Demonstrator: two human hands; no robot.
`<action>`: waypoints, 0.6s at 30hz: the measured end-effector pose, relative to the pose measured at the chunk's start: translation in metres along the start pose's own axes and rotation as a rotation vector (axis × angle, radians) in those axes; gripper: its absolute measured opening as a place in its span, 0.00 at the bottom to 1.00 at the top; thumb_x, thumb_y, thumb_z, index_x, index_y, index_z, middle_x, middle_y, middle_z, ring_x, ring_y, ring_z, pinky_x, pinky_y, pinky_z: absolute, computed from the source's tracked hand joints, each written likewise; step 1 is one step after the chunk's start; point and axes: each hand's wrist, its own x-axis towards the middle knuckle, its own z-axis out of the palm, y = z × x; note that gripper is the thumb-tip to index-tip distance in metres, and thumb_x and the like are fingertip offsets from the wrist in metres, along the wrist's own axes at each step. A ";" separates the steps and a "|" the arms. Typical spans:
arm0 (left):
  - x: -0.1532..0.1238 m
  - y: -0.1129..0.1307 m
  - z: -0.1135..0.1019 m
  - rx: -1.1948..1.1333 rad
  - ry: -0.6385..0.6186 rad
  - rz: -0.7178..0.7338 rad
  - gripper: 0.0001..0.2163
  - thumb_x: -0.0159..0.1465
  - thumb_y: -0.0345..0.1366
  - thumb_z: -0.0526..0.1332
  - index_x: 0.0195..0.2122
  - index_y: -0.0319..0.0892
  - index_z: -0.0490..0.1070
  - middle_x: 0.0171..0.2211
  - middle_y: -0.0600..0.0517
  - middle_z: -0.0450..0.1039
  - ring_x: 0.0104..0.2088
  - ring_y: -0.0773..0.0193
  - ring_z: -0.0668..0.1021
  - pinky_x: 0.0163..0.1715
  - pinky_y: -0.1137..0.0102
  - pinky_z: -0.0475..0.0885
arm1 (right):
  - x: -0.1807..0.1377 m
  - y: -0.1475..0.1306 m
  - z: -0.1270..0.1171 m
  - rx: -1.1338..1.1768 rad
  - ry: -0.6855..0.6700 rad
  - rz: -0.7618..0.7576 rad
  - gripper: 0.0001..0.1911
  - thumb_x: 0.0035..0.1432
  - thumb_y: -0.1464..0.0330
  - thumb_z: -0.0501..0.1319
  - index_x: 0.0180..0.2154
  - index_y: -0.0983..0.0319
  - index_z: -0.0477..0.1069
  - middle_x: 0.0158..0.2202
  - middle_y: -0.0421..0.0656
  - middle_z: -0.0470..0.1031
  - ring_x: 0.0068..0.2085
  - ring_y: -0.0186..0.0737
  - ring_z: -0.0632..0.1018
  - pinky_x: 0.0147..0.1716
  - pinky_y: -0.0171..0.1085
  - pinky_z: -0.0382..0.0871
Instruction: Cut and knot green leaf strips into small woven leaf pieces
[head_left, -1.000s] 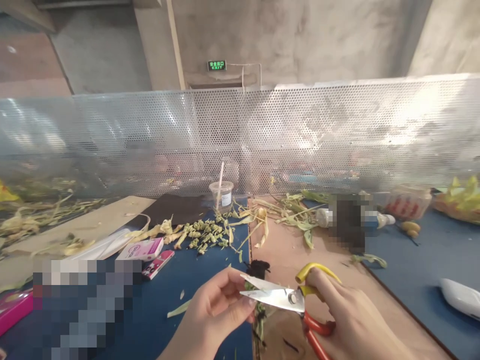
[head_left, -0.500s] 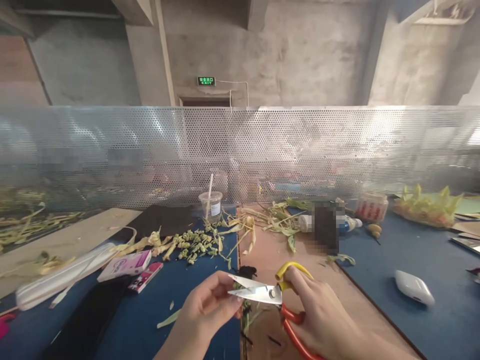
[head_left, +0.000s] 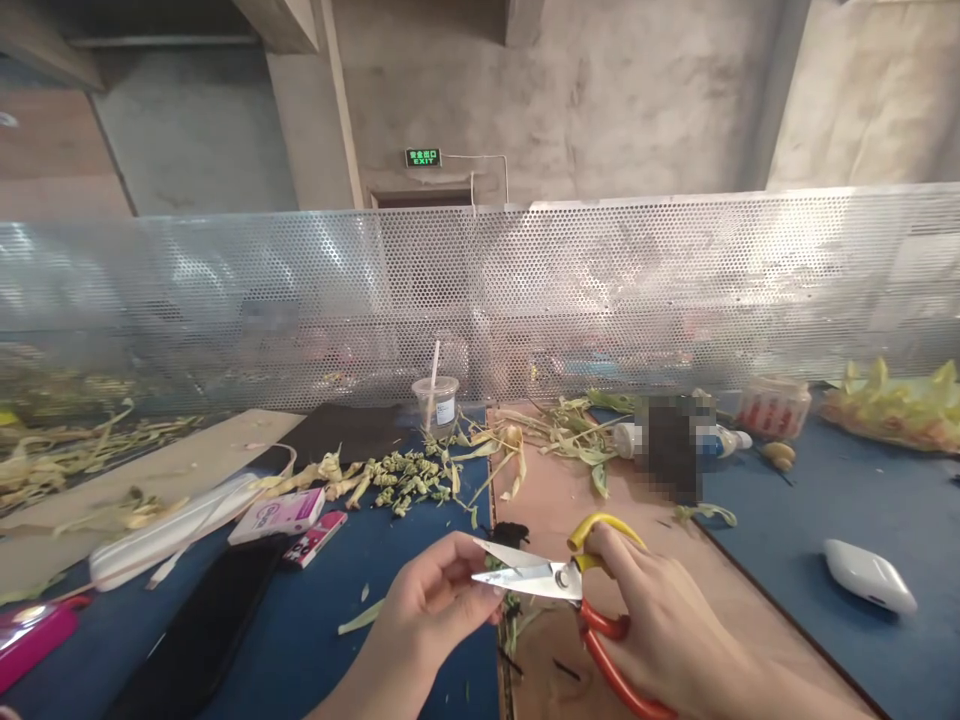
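My right hand (head_left: 660,605) grips a pair of scissors (head_left: 547,582) with one yellow and one red handle. The scissor blades are apart and point left, their tips at the fingers of my left hand (head_left: 435,605). Those fingers are curled in, thumb toward forefinger; whatever they hold is hidden behind the hand and blades. Just beyond the blades lies a dark, shrivelled clump (head_left: 511,534). Green scraps (head_left: 513,610) show below the blades, on the brown board (head_left: 555,655).
Left: a black phone (head_left: 202,625), a pink-and-white packet (head_left: 277,515), a white power strip (head_left: 176,530) and dried greenish heads (head_left: 412,480). Behind stands a plastic cup (head_left: 437,405) before a perforated metal screen (head_left: 420,290). Right: an earbud case (head_left: 870,577) and a plastic jar (head_left: 774,407).
The camera view has swung slightly left, so the table things appear farther right. Both hands and the parted scissors keep nearly the same pose. More of a pink object shows at the left edge.
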 end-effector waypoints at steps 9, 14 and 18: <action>-0.003 0.000 -0.001 0.000 -0.028 0.021 0.08 0.53 0.38 0.63 0.30 0.40 0.69 0.28 0.52 0.68 0.29 0.67 0.68 0.31 0.72 0.62 | -0.003 0.003 0.000 -0.005 0.033 -0.030 0.15 0.44 0.72 0.54 0.37 0.57 0.54 0.34 0.42 0.70 0.32 0.42 0.73 0.25 0.35 0.64; -0.004 0.002 0.000 0.013 -0.018 0.006 0.06 0.53 0.36 0.62 0.29 0.40 0.68 0.28 0.52 0.68 0.30 0.65 0.68 0.32 0.71 0.62 | -0.004 -0.002 0.000 0.017 0.011 0.000 0.18 0.43 0.71 0.55 0.39 0.58 0.54 0.37 0.45 0.69 0.34 0.43 0.73 0.28 0.37 0.65; -0.004 0.002 0.001 0.024 -0.029 0.004 0.07 0.52 0.37 0.62 0.28 0.40 0.67 0.28 0.51 0.68 0.30 0.65 0.68 0.32 0.70 0.62 | -0.005 -0.004 0.001 0.014 -0.006 0.008 0.18 0.43 0.70 0.55 0.39 0.59 0.54 0.37 0.46 0.69 0.34 0.44 0.73 0.28 0.38 0.66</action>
